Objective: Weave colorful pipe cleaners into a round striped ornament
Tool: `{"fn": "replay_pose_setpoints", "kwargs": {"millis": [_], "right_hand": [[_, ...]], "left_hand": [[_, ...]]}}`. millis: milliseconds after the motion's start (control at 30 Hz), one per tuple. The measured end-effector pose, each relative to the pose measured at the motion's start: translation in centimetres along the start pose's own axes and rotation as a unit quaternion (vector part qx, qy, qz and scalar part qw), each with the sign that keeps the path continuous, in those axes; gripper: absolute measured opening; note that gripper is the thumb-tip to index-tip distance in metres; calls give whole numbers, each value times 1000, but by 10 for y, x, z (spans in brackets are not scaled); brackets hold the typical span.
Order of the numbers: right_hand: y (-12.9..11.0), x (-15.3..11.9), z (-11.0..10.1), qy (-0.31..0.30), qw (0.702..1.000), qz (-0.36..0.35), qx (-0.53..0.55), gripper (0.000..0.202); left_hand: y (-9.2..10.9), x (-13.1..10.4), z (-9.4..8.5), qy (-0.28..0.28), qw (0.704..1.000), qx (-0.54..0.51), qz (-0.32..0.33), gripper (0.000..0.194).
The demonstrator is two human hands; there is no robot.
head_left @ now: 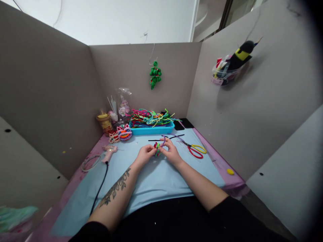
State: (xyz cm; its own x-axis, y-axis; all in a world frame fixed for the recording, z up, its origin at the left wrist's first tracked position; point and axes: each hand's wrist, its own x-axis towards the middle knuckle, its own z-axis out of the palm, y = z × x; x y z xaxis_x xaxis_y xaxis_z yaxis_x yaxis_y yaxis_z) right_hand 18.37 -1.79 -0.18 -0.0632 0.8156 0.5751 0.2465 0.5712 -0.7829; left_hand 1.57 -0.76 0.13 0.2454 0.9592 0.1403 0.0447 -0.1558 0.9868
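Note:
Between my two hands, just above the blue cloth, is a small bundle of bent pipe cleaners in green, red and purple. My left hand pinches its left side with thumb and fingertips. From the right, my right hand grips the same piece, and a purple pipe cleaner end sticks up by its fingers. Part of the bundle is hidden behind the fingertips. Dark pipe cleaners lie just beyond the hands. Scissors with red and yellow handles rest to the right.
A blue tray heaped with colourful pipe cleaners stands at the back. Left are finished cat-face pieces, a pink glue gun with a black cord, and a cup. Grey partitions enclose the table. A yellow disc lies right.

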Motion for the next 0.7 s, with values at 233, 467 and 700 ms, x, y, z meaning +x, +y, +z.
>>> {"fn": "replay_pose_setpoints", "kwargs": {"millis": [233,467,700], "right_hand": [[15,6,3,31,993,84,80,24],[27,6,6,17,986,141,83,28],[27,8,-1,-21,988,144,43,27]], "left_hand": [[3,-3,2,-45,997,65,20,30],[-4,-5,2,-75,992,87,42,27],[-5,-2,-1,-82,995,41,33,31]]}}
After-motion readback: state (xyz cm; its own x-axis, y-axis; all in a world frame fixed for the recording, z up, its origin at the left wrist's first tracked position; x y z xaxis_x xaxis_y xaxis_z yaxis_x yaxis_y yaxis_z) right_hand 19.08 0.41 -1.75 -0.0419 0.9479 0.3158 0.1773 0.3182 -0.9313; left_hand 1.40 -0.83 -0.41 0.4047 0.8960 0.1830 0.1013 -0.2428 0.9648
